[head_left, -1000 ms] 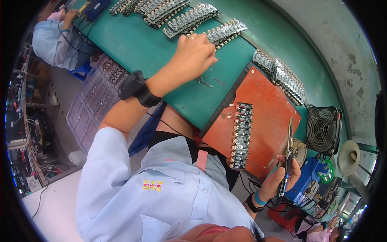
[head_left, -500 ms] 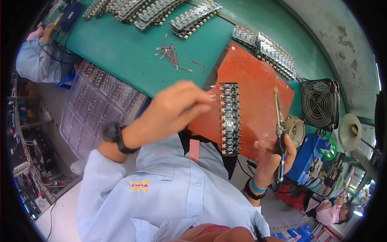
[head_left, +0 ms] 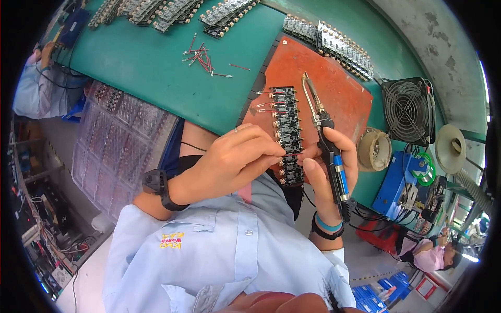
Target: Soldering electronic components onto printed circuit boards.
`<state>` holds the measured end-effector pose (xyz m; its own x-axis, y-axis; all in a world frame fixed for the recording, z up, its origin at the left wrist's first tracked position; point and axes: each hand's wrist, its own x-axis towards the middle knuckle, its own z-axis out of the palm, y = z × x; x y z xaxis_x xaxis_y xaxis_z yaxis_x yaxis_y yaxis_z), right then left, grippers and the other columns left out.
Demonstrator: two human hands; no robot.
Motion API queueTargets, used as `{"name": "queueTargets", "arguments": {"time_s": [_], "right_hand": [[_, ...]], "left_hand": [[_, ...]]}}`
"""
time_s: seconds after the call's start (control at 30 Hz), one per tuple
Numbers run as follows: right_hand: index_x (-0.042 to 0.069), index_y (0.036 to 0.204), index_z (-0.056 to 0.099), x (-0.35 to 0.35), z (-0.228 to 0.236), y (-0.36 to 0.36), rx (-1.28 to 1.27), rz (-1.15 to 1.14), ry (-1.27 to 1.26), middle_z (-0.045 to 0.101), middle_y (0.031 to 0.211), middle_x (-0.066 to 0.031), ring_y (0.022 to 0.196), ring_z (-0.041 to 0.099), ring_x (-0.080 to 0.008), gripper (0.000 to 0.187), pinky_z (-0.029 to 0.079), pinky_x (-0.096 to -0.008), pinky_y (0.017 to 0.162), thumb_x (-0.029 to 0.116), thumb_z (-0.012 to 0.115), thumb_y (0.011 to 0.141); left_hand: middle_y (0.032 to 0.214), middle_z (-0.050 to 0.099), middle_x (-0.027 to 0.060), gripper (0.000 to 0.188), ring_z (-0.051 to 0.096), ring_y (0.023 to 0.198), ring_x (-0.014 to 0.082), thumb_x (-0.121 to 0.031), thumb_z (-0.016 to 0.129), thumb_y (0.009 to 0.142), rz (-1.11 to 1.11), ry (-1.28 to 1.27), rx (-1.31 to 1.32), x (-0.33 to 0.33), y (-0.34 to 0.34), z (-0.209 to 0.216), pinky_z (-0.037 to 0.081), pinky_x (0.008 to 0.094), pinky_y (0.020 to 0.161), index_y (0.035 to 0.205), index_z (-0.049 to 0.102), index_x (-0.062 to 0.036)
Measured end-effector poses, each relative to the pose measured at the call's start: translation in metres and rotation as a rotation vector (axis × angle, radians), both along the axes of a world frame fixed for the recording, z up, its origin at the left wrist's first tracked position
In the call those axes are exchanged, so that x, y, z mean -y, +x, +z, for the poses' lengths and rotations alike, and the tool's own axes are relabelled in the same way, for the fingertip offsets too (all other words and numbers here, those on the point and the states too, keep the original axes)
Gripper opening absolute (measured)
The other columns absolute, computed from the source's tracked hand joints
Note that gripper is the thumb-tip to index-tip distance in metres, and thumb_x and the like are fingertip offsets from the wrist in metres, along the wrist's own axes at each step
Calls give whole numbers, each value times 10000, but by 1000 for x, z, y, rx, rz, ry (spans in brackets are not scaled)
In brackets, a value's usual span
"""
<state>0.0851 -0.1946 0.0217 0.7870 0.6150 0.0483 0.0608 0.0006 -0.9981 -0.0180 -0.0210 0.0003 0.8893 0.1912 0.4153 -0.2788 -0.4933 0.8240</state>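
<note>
A strip of joined black circuit boards (head_left: 284, 122) lies upright on the orange-red mat in front of me, with a few short red wires (head_left: 272, 110) sticking out on its left near the far end. My left hand (head_left: 235, 159) is closed, thumb and fingertips pinching another short red wire (head_left: 293, 154) across the lower part of the strip. My right hand (head_left: 321, 190) grips a soldering iron (head_left: 338, 175) with a black and blue handle, its tip pointing away over the mat. The right thumb and a fingertip are close to the wire's right end.
Loose red wires (head_left: 206, 58) lie on the green table (head_left: 156, 73). Stacked board strips (head_left: 344, 49) stand along the back. At right are a fan (head_left: 408, 112), a round tip-cleaning pot (head_left: 374, 148) and a blue machine (head_left: 392, 180). A compartment tray (head_left: 122, 146) sits at left; a co-worker (head_left: 39, 86) is beyond.
My left hand has come right onto the board strip with a red wire. My right hand has moved left and up to it, soldering iron still held. The whole view has shifted slightly.
</note>
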Motion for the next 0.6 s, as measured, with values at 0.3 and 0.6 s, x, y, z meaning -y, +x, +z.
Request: {"name": "queueTargets", "arguments": {"time_s": [0.3, 0.6], "right_hand": [[-2, 1245, 492, -1, -7, 0, 119, 23, -57, 600, 833, -40, 704, 543, -60, 450, 445, -192, 618, -54, 655, 829], [-21, 1226, 489, -4, -12, -8, 323, -4, -126, 585, 868, -49, 737, 555, -74, 414, 425, -176, 633, -24, 642, 842]], "left_hand": [[855, 611, 80, 191, 586, 744, 207, 16, 718, 769, -11, 17, 42, 4, 1, -4, 460, 302, 607, 951, 664, -7], [843, 599, 90, 210, 577, 725, 226, 20, 737, 740, 5, 13, 55, 10, 9, -5, 455, 317, 625, 928, 651, -16]]}}
